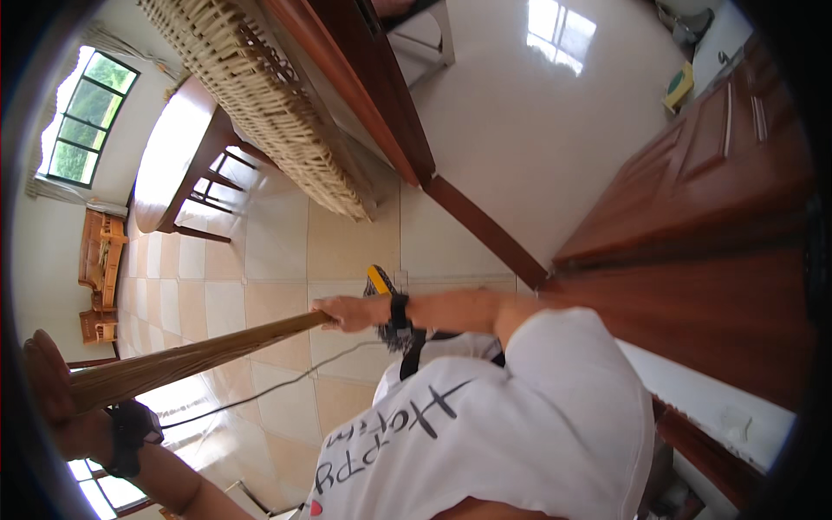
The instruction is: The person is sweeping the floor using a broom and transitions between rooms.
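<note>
A long wooden pole (208,350) slants across in front of my body, its wider-looking part toward the left. At the left rim of the picture my left hand (54,390) is closed around it, partly lost in the dark edge. My right hand (351,313) grips the far, thinner-looking end, its fingers wrapped round the wood. Both wrists wear black straps, and a thin dark cable (286,379) runs from the left wrist device (134,426) toward my body. Below my right hand a dark shoe with a yellow part (377,279) shows on the tiles.
A woven wicker panel (260,104) stands ahead, beside a brown door frame (381,95). A brown threshold strip (490,230) crosses the floor near an open wooden door (693,234) on the right. Farther left are a round-edged table (178,147), a wooden chair (102,251) and a window (91,117).
</note>
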Demonstrator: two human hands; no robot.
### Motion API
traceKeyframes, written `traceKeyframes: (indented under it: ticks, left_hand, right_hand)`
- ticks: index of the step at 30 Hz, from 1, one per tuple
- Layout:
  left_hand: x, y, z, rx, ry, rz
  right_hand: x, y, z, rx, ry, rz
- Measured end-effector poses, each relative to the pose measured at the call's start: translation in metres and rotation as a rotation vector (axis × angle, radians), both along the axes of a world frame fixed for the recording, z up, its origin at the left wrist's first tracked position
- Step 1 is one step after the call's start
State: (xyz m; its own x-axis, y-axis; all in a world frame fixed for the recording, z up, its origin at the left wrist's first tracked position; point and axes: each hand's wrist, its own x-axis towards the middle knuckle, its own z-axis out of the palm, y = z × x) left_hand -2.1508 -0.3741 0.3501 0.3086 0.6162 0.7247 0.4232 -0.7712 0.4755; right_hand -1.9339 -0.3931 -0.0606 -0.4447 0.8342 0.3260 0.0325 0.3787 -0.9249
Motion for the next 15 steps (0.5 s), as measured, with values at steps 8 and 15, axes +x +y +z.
traceKeyframes:
  ticks: [8,15]
  left_hand:
    - [0.006,0.002,-0.015,0.228,0.126,0.130]
    - [0.083,0.041,-0.044,-0.150,-0.456,-0.469]
  right_hand:
    - [0.023,0.004,0.008,0.056,-0.118,-0.257]
    - [0.156,0.072,0.004,0.191,-0.304,-0.536]
